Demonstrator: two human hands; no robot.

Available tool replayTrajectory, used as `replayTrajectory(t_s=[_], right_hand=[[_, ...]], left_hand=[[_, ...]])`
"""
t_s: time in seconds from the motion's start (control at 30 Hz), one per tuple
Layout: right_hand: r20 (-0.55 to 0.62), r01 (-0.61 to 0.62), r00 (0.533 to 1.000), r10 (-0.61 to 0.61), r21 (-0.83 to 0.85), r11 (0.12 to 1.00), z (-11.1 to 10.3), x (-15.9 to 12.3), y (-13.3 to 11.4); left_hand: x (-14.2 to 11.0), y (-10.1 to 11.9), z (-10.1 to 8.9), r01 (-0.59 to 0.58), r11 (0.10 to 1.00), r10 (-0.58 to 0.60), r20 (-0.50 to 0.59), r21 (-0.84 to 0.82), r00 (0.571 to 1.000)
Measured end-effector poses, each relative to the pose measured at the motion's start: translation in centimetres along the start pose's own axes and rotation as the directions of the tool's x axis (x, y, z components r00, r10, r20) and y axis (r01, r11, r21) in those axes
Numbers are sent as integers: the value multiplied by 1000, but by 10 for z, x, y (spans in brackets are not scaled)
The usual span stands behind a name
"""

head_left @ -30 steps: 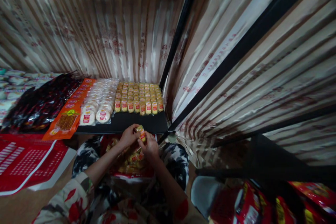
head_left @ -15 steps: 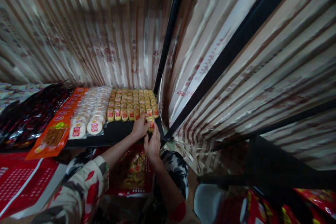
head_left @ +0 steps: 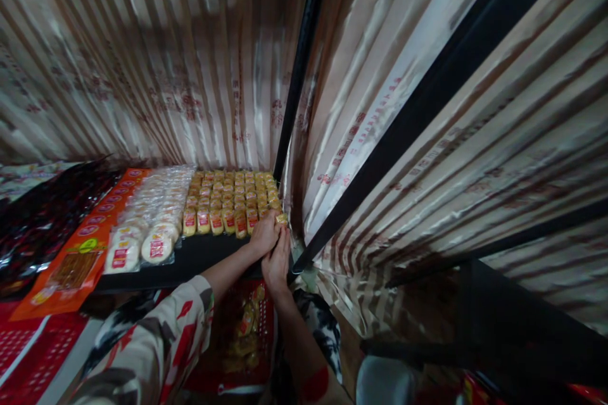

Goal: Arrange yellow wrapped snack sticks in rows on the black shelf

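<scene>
Rows of small yellow snack packets (head_left: 228, 193) with red labels stand on a black shelf (head_left: 190, 256). My left hand (head_left: 263, 235) and my right hand (head_left: 278, 259) are pressed together at the front right corner of those rows. Between them they hold one yellow packet (head_left: 281, 219) at the end of the front row. Whether it rests on the shelf I cannot tell. Below my arms, a red basket (head_left: 237, 335) on my lap holds more yellow packets.
Left of the yellow rows lie round white cakes in clear wrap (head_left: 142, 234), orange flat packs (head_left: 71, 253) and dark red packets (head_left: 33, 221). A black post (head_left: 297, 76) stands at the shelf's right end. Striped plastic curtains (head_left: 427, 139) hang behind and to the right.
Both hands went from above my lap up to the shelf, carrying one yellow packet to the front right corner of the rows. The view tilted down and left.
</scene>
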State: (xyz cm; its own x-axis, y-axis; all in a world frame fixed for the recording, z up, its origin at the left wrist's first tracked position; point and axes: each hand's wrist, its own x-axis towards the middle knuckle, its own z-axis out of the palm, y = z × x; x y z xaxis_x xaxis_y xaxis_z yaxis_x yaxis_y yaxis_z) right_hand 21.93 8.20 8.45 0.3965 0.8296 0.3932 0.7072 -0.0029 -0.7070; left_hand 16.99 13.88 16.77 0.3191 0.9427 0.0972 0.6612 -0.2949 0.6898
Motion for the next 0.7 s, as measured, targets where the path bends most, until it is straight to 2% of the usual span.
replayTrajectory(t_s=[0.1, 0.3, 0.5, 0.7], right_hand=[[-1, -3, 1000, 2, -15, 1000, 2, 5, 0], [43, -5, 999, 9, -80, 997, 5, 8, 0], [56, 8, 998, -1, -125, 992, 7, 8, 0], [125, 91, 990, -64, -224, 970, 5, 10, -2]], left_hand=[[6, -1, 1, -6, 1000, 6, 0, 13, 1000], [12, -8, 6, -50, 999, 51, -81, 10, 995], [1, -11, 5, -60, 998, 57, -121, -28, 991], [-9, -14, 8, -168, 983, 160, -94, -78, 983]])
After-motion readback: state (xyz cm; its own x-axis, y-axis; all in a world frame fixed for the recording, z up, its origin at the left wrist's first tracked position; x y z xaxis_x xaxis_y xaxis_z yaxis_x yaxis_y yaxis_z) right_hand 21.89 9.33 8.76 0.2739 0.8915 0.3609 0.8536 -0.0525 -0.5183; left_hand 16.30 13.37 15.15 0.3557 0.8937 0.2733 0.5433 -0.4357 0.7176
